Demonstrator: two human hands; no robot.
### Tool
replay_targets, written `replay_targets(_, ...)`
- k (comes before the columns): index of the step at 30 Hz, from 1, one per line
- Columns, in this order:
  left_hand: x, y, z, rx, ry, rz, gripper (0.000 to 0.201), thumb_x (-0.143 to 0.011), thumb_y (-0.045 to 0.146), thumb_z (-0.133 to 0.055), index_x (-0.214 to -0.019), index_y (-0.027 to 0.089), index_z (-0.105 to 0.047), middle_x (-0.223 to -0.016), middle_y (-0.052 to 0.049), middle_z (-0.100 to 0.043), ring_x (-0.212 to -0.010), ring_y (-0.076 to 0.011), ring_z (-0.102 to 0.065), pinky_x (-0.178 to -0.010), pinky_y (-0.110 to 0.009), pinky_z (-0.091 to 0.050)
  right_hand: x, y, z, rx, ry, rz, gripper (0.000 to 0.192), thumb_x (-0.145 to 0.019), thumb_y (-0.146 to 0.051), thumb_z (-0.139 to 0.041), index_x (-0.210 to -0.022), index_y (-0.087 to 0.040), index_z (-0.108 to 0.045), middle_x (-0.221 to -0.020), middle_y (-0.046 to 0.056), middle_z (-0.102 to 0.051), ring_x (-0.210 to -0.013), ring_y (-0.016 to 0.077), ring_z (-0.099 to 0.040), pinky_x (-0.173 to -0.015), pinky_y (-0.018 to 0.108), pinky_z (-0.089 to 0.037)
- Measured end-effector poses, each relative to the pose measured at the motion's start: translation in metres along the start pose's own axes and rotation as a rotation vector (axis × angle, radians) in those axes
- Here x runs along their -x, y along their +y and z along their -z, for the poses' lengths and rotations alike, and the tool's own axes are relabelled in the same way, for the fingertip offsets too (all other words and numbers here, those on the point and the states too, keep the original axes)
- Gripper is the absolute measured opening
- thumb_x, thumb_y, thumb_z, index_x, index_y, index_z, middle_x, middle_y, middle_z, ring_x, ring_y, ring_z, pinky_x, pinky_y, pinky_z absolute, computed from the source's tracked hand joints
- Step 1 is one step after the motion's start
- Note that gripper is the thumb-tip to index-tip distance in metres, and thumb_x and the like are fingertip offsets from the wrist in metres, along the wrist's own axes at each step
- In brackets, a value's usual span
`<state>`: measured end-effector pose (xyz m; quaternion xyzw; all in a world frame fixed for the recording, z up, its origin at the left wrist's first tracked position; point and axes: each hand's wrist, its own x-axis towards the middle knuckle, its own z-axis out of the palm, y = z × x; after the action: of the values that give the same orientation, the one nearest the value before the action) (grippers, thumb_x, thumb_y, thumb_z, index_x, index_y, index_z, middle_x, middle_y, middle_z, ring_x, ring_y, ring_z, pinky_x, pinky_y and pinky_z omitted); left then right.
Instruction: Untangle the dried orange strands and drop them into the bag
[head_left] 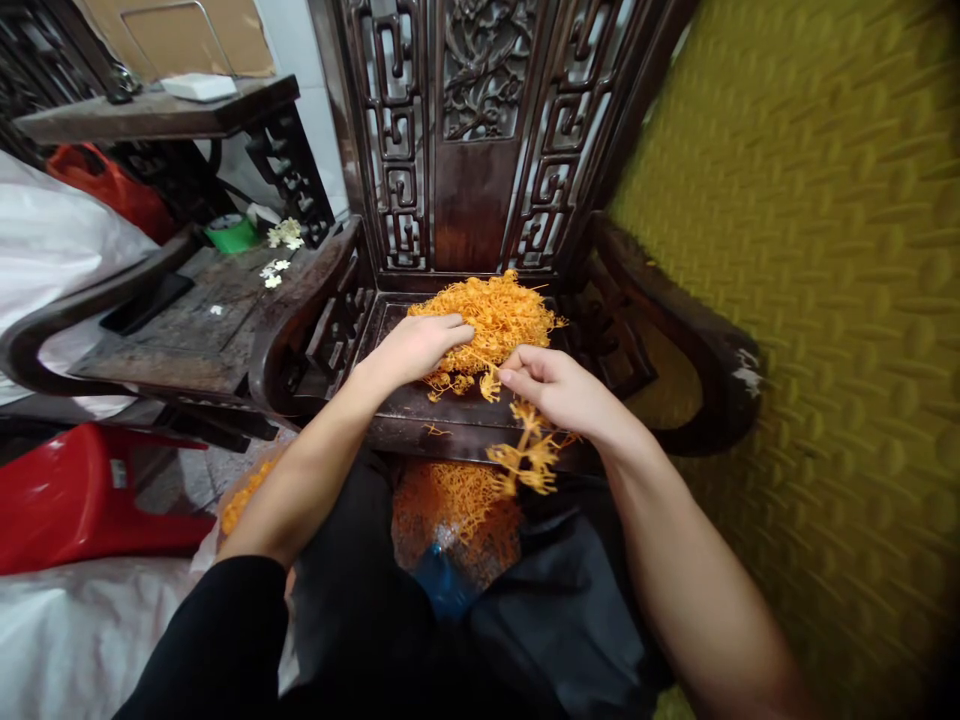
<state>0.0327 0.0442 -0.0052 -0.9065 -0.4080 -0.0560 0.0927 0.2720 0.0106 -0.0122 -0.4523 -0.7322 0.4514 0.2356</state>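
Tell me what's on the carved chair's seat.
An orange pile lies on the seat, with sprigs at its front; the left hand touches the pile. The seat under the pile is hidden.

We can read no text, brand, number or sign here. We do see one small, pale, rectangular label (118,473) on the glossy red plastic seat (45,490) at the left side of our view, but it is too small and too blurred for us to make out any letters or figures on it.
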Motion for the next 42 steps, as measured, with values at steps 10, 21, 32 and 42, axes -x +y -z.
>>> replay_targets(10,0.002,0.016,0.002,0.114,0.007,0.105,0.022,-0.095,0.013,-0.047,-0.114,0.016,-0.057,-0.107,-0.009,-0.067,-0.095,-0.0232,-0.066,-0.077,-0.033,-0.049,-0.015,0.014,-0.022,-0.03,0.238,0.163,0.023,-0.088,-0.038,-0.065,-0.101,-0.02,-0.062,-0.106,0.01,-0.072,-0.094,0.0238,-0.07,-0.087,0.041,-0.056)
replay_targets(21,0.002,0.026,0.012,0.12,0.007,0.148,0.024,-0.097,0.013,-0.044,-0.117,0.013,-0.057,-0.11,-0.012,-0.067,-0.097,-0.026,-0.068,-0.082,-0.038,-0.053,-0.024,-0.006,-0.03,0.106,0.385,0.164,0.02,-0.093,-0.038,-0.058,-0.089,-0.019,-0.064,-0.073,0.003,-0.064,-0.065,0.0171,-0.056,-0.066,0.033,-0.045)
replay_targets(32,0.002,0.012,-0.019,0.728,0.166,-0.099,0.079,-0.077,0.045,-0.081,-0.141,0.014,-0.046,-0.142,-0.02,-0.054,-0.135,-0.0332,-0.053,-0.111,-0.048,-0.046,-0.03,-0.003,-0.036,-0.069,0.384,0.073,0.029,-0.09,-0.039,-0.059,-0.07,-0.02,-0.051,-0.061,-0.003,-0.048,-0.057,0.0123,-0.041,-0.056,0.029,-0.031)
replay_targets(42,-0.005,0.014,-0.012,0.338,0.03,0.107,0.027,-0.095,0.024,-0.051,-0.118,0.015,-0.061,-0.111,-0.013,-0.073,-0.102,-0.0272,-0.07,-0.09,-0.04,-0.053,-0.025,-0.008,-0.039,0.15,0.374,0.057,0.03,-0.093,-0.045,-0.057,-0.075,-0.02,-0.061,-0.062,0.001,-0.059,-0.056,0.0155,-0.048,-0.057,0.03,-0.031)
